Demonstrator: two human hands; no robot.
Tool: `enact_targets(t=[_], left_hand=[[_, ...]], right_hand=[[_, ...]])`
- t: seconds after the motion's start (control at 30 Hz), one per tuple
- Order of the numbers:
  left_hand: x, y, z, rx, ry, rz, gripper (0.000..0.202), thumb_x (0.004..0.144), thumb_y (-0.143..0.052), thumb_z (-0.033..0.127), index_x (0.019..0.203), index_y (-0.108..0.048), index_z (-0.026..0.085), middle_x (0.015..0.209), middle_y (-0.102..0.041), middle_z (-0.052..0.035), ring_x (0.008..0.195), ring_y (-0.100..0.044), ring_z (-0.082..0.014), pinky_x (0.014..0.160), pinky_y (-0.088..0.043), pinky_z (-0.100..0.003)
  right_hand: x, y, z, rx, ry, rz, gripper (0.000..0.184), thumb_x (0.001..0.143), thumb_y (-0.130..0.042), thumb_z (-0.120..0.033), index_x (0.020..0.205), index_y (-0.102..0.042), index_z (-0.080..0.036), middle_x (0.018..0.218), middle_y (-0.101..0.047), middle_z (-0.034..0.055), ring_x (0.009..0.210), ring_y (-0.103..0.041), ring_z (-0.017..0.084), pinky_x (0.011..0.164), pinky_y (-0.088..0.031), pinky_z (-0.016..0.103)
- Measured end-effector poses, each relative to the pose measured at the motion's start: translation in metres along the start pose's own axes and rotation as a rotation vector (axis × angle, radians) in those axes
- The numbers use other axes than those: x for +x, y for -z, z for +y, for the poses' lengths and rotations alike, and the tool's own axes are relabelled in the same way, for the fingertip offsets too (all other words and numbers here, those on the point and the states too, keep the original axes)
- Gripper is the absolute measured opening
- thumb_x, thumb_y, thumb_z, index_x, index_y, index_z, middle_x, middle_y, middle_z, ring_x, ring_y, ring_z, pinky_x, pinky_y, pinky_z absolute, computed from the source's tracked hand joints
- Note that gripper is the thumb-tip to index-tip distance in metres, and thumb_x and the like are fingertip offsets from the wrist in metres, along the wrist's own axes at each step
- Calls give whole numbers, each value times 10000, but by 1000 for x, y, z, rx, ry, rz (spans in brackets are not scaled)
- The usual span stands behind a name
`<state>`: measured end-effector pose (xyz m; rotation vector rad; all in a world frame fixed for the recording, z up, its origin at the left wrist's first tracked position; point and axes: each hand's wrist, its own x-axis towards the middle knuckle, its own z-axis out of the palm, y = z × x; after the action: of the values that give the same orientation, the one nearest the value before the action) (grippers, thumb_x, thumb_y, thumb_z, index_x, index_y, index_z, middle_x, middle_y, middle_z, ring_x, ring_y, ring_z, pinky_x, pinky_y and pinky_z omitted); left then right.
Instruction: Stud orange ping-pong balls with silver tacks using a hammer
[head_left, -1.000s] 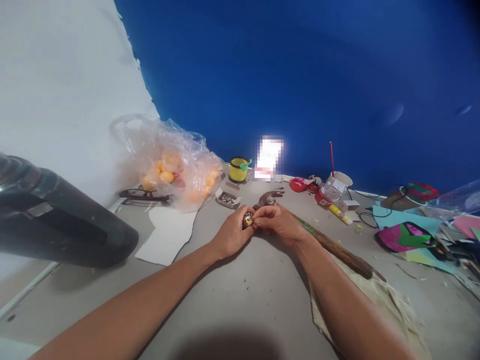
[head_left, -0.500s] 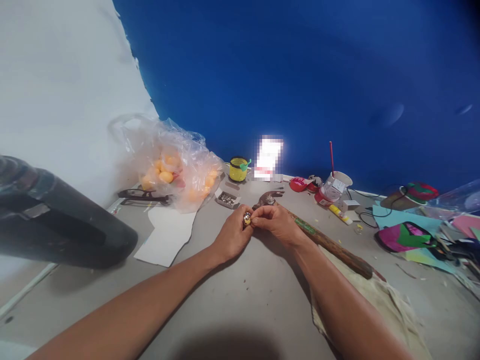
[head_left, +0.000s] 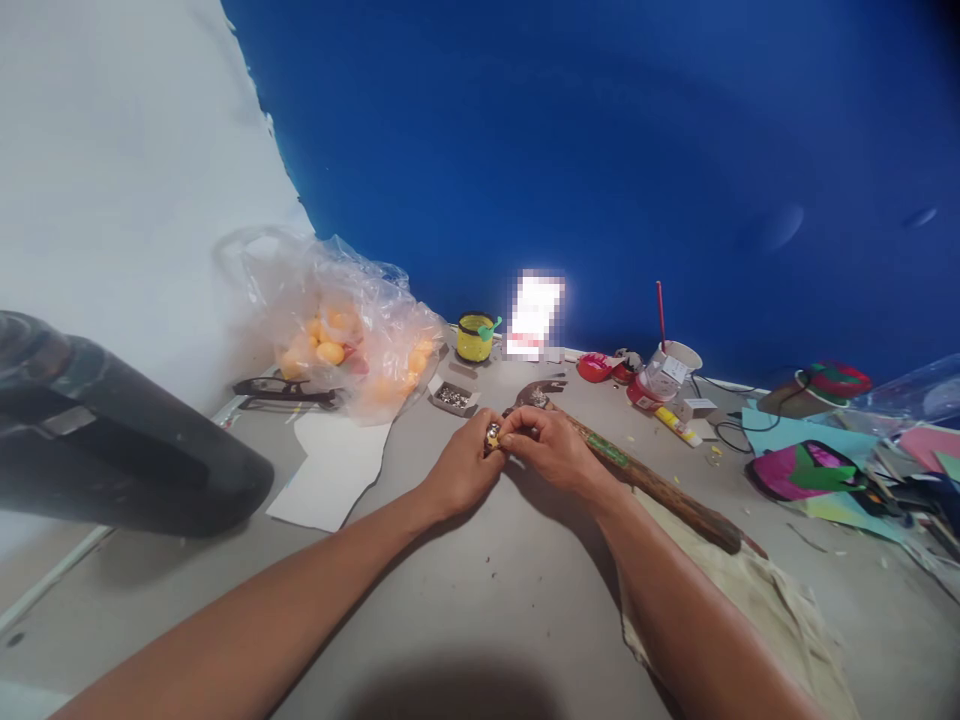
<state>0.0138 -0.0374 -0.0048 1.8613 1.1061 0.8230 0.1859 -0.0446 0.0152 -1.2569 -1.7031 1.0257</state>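
Note:
My left hand (head_left: 459, 472) is closed around a small round yellowish object (head_left: 492, 438) dotted with shiny metal studs. Thumb and forefinger of my right hand (head_left: 553, 452) are pinched together against its right side; whatever lies between those fingertips is too small to make out. Just behind the hands sits a small open box (head_left: 454, 398) of shiny metal pieces. A claw hammer (head_left: 660, 492) with a worn wooden handle lies to the right, partly covered by my right hand.
A plastic bag of orange balls (head_left: 330, 345), dark glasses (head_left: 285, 390) and white paper (head_left: 330, 470) lie left. A yellow cup (head_left: 474, 338) stands by the blue wall. Rightward are a paper cup (head_left: 667, 372), a glue tube (head_left: 677, 426), a cloth (head_left: 739, 600) and craft pieces (head_left: 810, 470). A dark cylinder (head_left: 142, 440) looms left.
Both hands keep the same grip on the studded object, with only a slight shift of the right fingers. The whole view has moved a little.

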Motion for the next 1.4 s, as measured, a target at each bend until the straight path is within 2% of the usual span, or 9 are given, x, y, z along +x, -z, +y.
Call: enact_targets(t=[0.13, 0.53, 0.8, 0.9, 1.03, 1.23, 1.3, 1.4], left_hand=[[0, 0, 1, -20, 14, -9, 57, 832, -513, 205, 885, -502, 222, 863, -601, 16, 792, -538, -182, 726, -419, -321], [-1, 1, 2, -35, 37, 4, 67, 816, -523, 226, 882, -519, 217, 869, -615, 7, 813, -559, -194, 732, -437, -325], [2, 4, 1, -67, 51, -4, 104, 814, -569, 254, 901, -562, 197, 911, -632, -4, 844, -570, -194, 741, -444, -316], [2, 3, 0, -60, 40, -8, 72, 815, -564, 241, 870, -539, 202, 881, -607, 8, 818, -555, -185, 719, -433, -308], [0, 3, 0, -71, 39, -16, 71, 818, -577, 242, 863, -537, 203, 853, -590, 16, 800, -546, -182, 704, -426, -305], [2, 5, 1, -182, 66, -41, 180, 779, -635, 249, 945, -612, 183, 905, -653, -5, 852, -592, -200, 783, -461, -329], [3, 6, 2, -195, 78, -39, 187, 778, -645, 262, 944, -622, 178, 907, -657, -5, 851, -594, -199, 783, -464, -327], [2, 6, 2, -190, 77, -39, 206, 806, -646, 312, 958, -635, 173, 921, -654, -6, 847, -590, -194, 769, -460, -317]], right_hand=[[-1, 0, -2, -44, 54, 9, 111, 823, -636, -276, 735, -672, -219, 763, -671, -1, 718, -551, 157, 717, -400, 308], [0, -11, 4, -34, 71, 61, 103, 819, -622, -246, 725, -653, -220, 781, -664, 3, 746, -558, 167, 756, -422, 316], [1, -11, 3, 136, -80, 89, 64, 748, -696, -277, 734, -685, -215, 755, -671, 12, 697, -551, 164, 668, -406, 317], [1, -14, 4, 169, -143, 115, 103, 712, -732, -288, 765, -689, -211, 708, -642, 1, 658, -527, 154, 625, -392, 306], [2, -16, 3, 199, -150, 133, 147, 718, -761, -324, 748, -674, -209, 704, -640, 5, 667, -533, 153, 621, -402, 302], [2, -9, 7, 363, -174, 142, 370, 700, -830, -522, 763, -663, -198, 656, -612, -3, 553, -477, 118, 526, -372, 279], [2, -7, 8, 360, -155, 121, 379, 696, -837, -526, 783, -673, -196, 687, -634, 2, 571, -498, 121, 539, -391, 277], [1, -8, 9, 246, -128, 113, 315, 699, -836, -454, 795, -683, -196, 693, -637, -8, 614, -520, 130, 568, -403, 270]])
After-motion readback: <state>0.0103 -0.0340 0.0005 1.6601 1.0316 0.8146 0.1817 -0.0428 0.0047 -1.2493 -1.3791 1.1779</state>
